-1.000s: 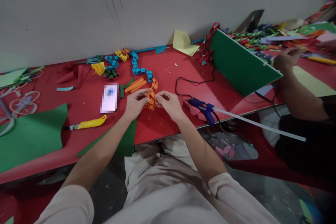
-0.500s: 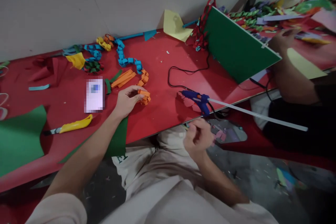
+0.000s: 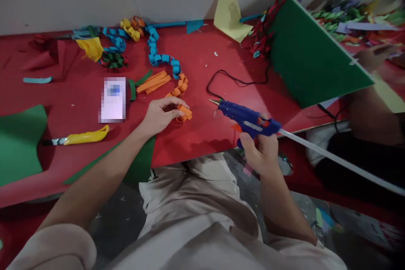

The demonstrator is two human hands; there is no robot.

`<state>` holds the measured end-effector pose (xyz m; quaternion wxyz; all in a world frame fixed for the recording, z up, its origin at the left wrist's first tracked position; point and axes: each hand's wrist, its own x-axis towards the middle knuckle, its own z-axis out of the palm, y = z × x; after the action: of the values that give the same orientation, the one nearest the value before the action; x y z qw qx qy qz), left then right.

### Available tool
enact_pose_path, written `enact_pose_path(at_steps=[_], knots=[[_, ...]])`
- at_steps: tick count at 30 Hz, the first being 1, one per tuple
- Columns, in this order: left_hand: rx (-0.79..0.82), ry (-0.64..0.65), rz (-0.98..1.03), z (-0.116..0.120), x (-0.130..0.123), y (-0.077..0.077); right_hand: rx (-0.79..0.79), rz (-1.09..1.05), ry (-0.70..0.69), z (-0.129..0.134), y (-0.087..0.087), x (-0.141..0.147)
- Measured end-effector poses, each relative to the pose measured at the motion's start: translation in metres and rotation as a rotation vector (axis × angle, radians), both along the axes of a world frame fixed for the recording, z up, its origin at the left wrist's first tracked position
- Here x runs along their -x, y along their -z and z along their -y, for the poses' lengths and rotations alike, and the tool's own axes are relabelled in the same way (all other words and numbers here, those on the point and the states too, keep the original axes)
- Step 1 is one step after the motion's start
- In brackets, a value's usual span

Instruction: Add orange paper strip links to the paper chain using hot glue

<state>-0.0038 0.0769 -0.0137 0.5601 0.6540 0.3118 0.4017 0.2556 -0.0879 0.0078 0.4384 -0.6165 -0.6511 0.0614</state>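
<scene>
My left hand pinches the near end of an orange paper chain between thumb and fingers, close above the red table. Farther back the chain carries on into blue paper links. In my right hand is a blue glue gun, gripped by its handle and lifted off the table. Its metal nozzle points left toward the orange links, apart from them. A long white glue stick sticks out of its back end. Orange paper strips lie beside my left hand.
A green board leans at the right, with another person's arm behind it. On the red table lie a yellow cutter knife, a phone, green sheets and a black cord.
My right hand, empty and below the table edge before, has taken hold of the glue gun and raised it. My left hand still pinches the orange links.
</scene>
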Motion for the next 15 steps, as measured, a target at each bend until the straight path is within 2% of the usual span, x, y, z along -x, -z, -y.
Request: enact_pose_path(at_steps=[3, 5, 15], knots=[[0.034, 0.02, 0.014, 0.0, -0.001, 0.001, 0.035, -0.032, -0.15, -0.005, -0.014, 0.022], [0.036, 0.02, 0.031, 0.0, 0.0, 0.001, 0.045, -0.021, -0.215, -0.01, -0.017, 0.029], [0.014, 0.001, 0.07, 0.001, -0.002, -0.003, -0.002, 0.122, -0.153, -0.018, -0.004, 0.032]])
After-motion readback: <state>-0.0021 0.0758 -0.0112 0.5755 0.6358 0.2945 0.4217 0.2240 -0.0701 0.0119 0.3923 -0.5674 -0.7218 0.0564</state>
